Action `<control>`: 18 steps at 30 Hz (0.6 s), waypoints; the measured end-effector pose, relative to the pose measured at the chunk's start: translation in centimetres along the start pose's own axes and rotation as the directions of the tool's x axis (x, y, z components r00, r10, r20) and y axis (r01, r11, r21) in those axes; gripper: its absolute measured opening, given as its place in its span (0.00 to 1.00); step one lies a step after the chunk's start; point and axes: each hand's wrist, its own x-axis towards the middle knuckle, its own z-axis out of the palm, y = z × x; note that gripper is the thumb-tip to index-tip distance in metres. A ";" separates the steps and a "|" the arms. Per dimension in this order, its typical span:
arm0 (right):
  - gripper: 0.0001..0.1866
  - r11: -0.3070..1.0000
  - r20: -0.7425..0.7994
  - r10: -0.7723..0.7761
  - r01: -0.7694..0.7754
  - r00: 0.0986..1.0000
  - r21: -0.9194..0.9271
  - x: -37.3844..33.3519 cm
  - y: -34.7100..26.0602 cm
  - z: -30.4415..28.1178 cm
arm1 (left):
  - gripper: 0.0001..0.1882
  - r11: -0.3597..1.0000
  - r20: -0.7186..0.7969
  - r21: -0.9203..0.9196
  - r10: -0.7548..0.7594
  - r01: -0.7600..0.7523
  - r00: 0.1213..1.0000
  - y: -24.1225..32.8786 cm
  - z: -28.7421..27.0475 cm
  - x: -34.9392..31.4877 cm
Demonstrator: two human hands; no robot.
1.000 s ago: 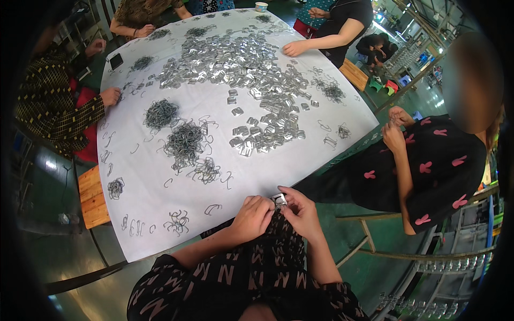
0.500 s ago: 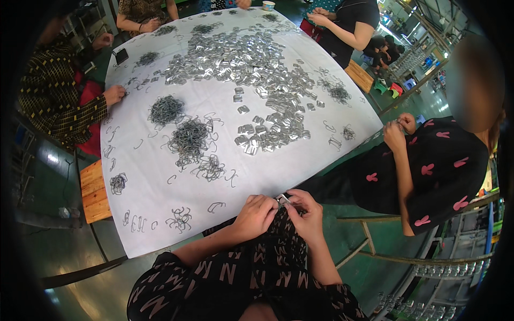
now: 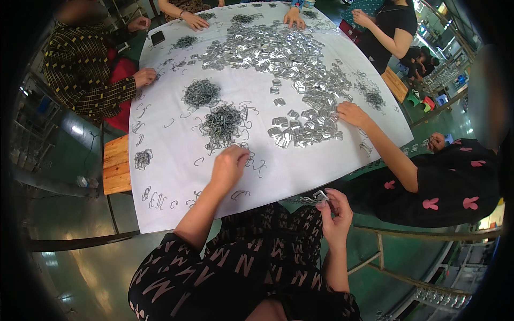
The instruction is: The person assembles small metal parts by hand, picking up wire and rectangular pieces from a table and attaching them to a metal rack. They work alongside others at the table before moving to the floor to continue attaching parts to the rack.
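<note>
My left hand [image 3: 229,166] is over the white-covered table, fingers curled together at the near side of a tangled heap of bent wire hooks [image 3: 222,125]. Whether a hook is pinched there is hidden by the fingers. Just off the table's near edge, my right hand [image 3: 337,214] holds a flat silver metal buckle [image 3: 320,196] between thumb and fingers. Small metal pieces [image 3: 306,200] show beside that buckle, too small to make out. A wide spread of similar silver buckles [image 3: 308,125] covers the middle and far part of the table.
Another round heap of wire hooks [image 3: 201,93] sits farther back, with loose hooks [image 3: 157,200] along the near left. At my right a co-worker's hand [image 3: 352,114] touches the buckles. Another person's hand [image 3: 293,18] reaches in from the far side. A phone [image 3: 157,37] lies far left.
My left hand has left the buckle and moved forward to the wire hooks. My right hand keeps the buckle, slightly farther right. The right-hand co-worker has stretched an arm to the buckles.
</note>
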 end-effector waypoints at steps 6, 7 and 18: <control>0.12 1.000 -0.019 0.010 -0.009 1.000 0.028 0.2 0.1 0.1 | 0.04 0.972 0.121 0.230 0.008 -0.035 0.993 -2.3 0.1 0.9; 0.12 1.000 -0.024 0.011 -0.010 1.000 0.027 0.2 0.1 0.1 | 0.04 0.967 0.140 0.240 0.054 -0.087 0.989 -2.6 0.6 1.0; 0.15 1.000 -0.018 0.018 -0.018 1.000 0.005 -0.1 0.5 -0.7 | 0.05 0.788 0.292 0.616 -0.224 -0.003 0.930 -4.7 -3.0 3.3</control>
